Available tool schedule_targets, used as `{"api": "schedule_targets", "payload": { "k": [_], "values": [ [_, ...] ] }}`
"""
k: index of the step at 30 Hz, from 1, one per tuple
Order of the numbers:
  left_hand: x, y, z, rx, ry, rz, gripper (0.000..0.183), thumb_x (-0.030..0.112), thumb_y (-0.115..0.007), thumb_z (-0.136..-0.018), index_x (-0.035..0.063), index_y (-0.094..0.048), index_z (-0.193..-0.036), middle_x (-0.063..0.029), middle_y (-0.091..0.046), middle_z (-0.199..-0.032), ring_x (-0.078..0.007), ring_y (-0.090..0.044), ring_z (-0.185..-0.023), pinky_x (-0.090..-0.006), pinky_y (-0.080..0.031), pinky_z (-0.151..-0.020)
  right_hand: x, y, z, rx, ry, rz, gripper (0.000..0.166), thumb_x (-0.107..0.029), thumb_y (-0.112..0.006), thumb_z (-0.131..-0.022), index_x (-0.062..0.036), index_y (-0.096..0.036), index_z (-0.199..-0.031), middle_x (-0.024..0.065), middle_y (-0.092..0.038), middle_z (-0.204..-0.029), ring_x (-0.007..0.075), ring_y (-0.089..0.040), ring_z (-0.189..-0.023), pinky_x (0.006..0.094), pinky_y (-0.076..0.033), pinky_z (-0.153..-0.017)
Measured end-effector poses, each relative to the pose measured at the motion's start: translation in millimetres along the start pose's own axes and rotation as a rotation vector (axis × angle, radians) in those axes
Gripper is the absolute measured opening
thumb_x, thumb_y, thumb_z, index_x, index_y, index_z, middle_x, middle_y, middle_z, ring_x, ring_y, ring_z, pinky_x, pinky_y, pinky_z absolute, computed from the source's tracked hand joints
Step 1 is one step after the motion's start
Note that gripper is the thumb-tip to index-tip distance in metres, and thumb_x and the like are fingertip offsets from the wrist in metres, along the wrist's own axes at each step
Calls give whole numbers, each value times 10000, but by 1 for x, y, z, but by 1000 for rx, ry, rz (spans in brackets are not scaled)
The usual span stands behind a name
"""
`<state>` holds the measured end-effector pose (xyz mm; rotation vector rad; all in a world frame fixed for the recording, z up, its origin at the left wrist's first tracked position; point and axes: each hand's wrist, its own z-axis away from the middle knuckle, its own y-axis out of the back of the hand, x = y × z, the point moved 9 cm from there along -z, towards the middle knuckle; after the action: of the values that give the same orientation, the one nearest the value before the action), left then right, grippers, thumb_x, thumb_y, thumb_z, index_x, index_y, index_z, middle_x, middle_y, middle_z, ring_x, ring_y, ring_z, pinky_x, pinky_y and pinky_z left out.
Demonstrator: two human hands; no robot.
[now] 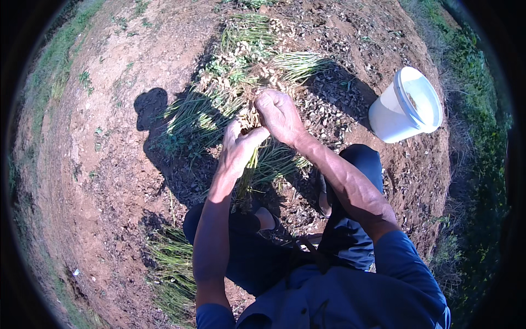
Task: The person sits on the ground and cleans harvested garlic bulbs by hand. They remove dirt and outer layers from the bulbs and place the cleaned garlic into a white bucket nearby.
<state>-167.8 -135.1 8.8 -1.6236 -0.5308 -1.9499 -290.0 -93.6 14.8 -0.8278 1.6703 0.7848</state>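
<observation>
My left hand (240,149) grips a bunch of peanut plants near the root end, with the green stems (248,174) hanging down below it. Close beside it, my right hand (279,115) is closed at the roots and pods of the same bunch; whether pods are inside its fingers is hidden. Pale pods and roots (250,117) show between the two hands. Just beyond them lies a heap of pulled peanut plants with pods (230,70), their stems fanned out on the soil.
A white plastic bucket (390,113) stands to the right, tilted in view, with some peanuts (412,100) inside. More plants (172,267) lie at the lower left. Dry leaves (333,98) cover the soil, and green growth (478,164) borders the right side.
</observation>
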Motion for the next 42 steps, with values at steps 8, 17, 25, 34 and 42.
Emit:
{"api": "schedule_targets", "payload": {
  "k": [8,17,25,34,42],
  "values": [
    [-5,-4,0,-66,-24,13,127,190,-693,-955,67,-668,-938,19,-611,-744,-63,-518,-596,-249,-409,-546,-11,6,-2,-75,73,78,547,-467,-470,-1084,5,-510,-811,103,-462,-682,204,-414,-674,426,-426,-641],
    [0,-7,4,-134,12,140,260,268,-762,-939,60,-721,-1088,56,-644,-789,-23,-526,-617,-208,-400,-538,-8,2,-3,-226,101,-83,545,-469,-480,-1094,-1,-549,-821,71,-509,-707,166,-434,-696,393,-446,-658],
    [5,-15,7,-151,-67,-50,260,223,-726,-949,10,-765,-1094,52,-643,-768,-27,-511,-610,-206,-365,-537,27,-6,6,43,-473,-722,319,-354,-535,-1089,-79,-675,-1010,9,-633,-765,118,-619,-636,284,-503,-545],
    [9,-25,19,-154,-138,2,177,170,-736,-945,3,-727,-1002,10,-670,-789,-50,-551,-625,-221,-425,-558,50,14,1,324,-644,-1087,339,-413,-411,-1094,-169,-532,-893,-24,-535,-663,115,-423,-459,273,-270,-379],
    [6,21,3,60,-114,425,201,210,-661,-1011,10,-662,-1025,-65,-639,-776,-151,-598,-610,-295,-498,-557,42,14,5,261,-662,-1106,327,-372,-440,-1089,-132,-584,-920,2,-596,-723,139,-542,-570,292,-399,-497]
  ]
}}
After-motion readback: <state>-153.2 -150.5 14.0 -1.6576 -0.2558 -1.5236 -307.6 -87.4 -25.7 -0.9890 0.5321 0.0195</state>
